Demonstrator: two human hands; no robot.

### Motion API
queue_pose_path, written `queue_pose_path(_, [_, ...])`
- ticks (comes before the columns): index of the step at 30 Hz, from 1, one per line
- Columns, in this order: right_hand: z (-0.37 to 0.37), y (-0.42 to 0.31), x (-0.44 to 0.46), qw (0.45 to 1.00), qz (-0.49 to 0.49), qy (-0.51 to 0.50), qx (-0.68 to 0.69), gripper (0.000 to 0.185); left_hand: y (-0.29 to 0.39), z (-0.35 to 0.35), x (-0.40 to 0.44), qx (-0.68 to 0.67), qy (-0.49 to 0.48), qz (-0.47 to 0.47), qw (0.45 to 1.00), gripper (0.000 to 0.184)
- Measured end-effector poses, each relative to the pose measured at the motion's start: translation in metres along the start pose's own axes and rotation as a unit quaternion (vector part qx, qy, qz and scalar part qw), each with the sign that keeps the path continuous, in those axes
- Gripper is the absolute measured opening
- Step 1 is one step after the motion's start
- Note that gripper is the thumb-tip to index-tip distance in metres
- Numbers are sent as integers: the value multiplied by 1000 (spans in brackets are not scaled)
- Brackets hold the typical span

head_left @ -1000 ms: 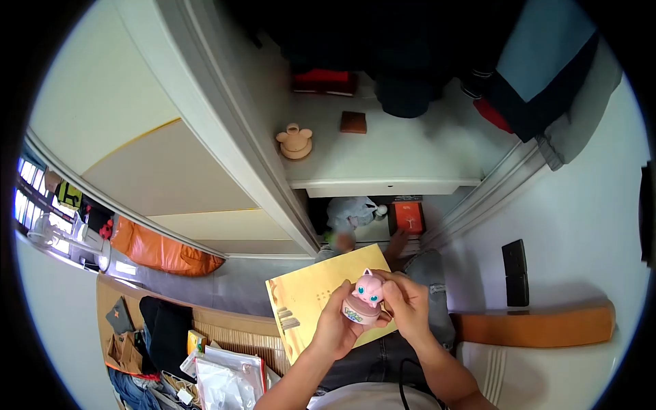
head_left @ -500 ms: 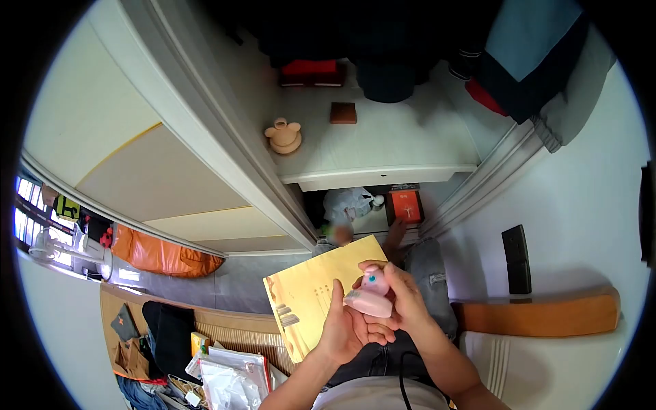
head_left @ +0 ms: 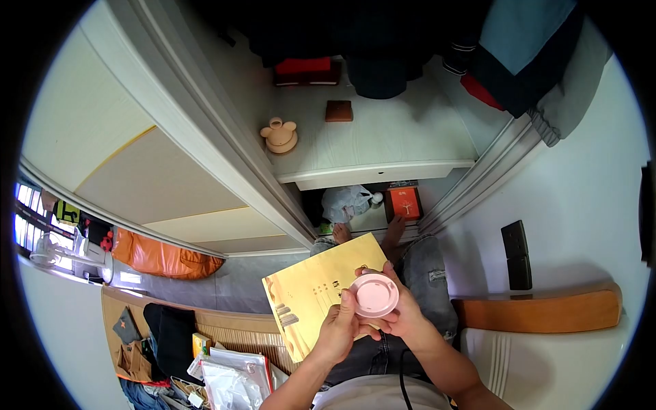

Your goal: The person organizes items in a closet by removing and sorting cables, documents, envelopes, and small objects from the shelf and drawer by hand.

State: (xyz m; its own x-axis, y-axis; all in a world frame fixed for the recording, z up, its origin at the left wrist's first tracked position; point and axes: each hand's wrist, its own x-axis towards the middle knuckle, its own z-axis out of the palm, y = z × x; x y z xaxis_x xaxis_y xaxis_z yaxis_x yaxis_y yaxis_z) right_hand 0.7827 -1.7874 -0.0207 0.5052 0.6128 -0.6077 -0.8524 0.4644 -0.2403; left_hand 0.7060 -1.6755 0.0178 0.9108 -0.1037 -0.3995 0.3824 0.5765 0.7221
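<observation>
A small round pink object (head_left: 375, 295) with a raised rim faces me, held between both hands above my lap; its exact kind is unclear. My left hand (head_left: 342, 328) grips its lower left edge, thumb on the rim. My right hand (head_left: 405, 307) is wrapped round its right side, with the fingers behind partly hidden. Under the hands, a flat yellow box or folder (head_left: 307, 287) with dark printed characters lies across my legs.
Ahead is an open wardrobe shelf (head_left: 389, 147) holding a beige animal-eared object (head_left: 280, 136) and a brown wallet-like item (head_left: 339, 111). Below stand a plastic bag (head_left: 345, 203) and a red box (head_left: 405, 203). A wooden armrest (head_left: 540, 316) is at right; folders (head_left: 232, 376) lie lower left.
The pink object has been turned so that its round face now points up at me; before, its side and a part with a blue dot showed. Both hands have shifted round it.
</observation>
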Motion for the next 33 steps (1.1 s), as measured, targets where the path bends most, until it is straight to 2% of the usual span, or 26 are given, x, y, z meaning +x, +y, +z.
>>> queue_pose_path(2, [-14,-1,1,990,-5,-133,-53,56,-1,-5,0,33,31,3,999,73])
queue_pose_path(3, [-15,-3,0,990,-5,-133,-54,56,1,-6,-1,33,31,3,999,73])
queue_pose_path(5, [-12,-7,-2,950,51,-304,39,54,5,-10,-3,132,54,8,990,74])
queue_pose_path(6, [-10,-5,-4,950,51,-304,40,54,7,-11,-5,132,54,7,990,74])
queue_pose_path(8, [-5,1,-8,988,-20,-149,-37,52,10,-11,-8,201,77,11,976,68])
queue_pose_path(9, [-5,1,-8,988,-21,-149,-37,52,11,-9,-9,201,77,10,976,68])
queue_pose_path(11, [-4,0,-8,989,-36,-141,-40,50,14,-5,-13,221,129,56,965,51])
queue_pose_path(12, [-3,1,-8,989,-36,-141,-40,50,11,-9,-13,221,129,55,965,51])
queue_pose_path(13, [-2,2,-8,992,-47,-113,-39,49,7,-18,-14,249,125,68,958,35])
queue_pose_path(15, [-6,4,-6,994,-58,-84,-39,48,4,-28,-12,276,121,81,950,30])
queue_pose_path(17, [-19,4,0,986,-29,-162,-25,43,11,-32,-5,359,114,276,884,65])
queue_pose_path(18, [-17,4,-1,986,-31,-161,-23,43,18,-32,-3,359,112,275,885,65])
queue_pose_path(20, [-11,5,-5,994,21,-99,-28,38,33,-28,-2,487,46,306,817,97])
queue_pose_path(22, [-15,9,3,993,51,-102,-40,32,33,-27,2,494,16,302,815,100])
queue_pose_path(24, [-21,15,5,978,74,-116,-156,30,27,-32,6,466,-69,280,837,99])
queue_pose_path(25, [-22,17,7,976,90,-86,-178,30,25,-29,5,426,-60,270,862,83])
queue_pose_path(26, [-19,13,4,976,90,-86,-176,30,23,-29,4,426,-60,268,862,83])
queue_pose_path(27, [-16,5,0,947,20,-112,-301,29,19,-29,3,440,-34,286,850,82])
queue_pose_path(29, [-13,-5,2,899,-92,-96,-418,26,13,-25,2,453,-5,303,839,80])
queue_pose_path(30, [-5,-15,-2,808,-251,-31,-532,21,11,-20,1,395,31,315,862,73])
queue_pose_path(31, [4,-21,-14,807,-320,-25,-496,21,10,-17,0,335,69,326,881,66])
queue_pose_path(32, [12,-27,-28,801,-386,-18,-458,24,10,-17,-2,333,75,326,882,66])
queue_pose_path(33, [23,-33,-43,801,-381,-21,-461,24,11,-15,-4,359,102,324,869,65])
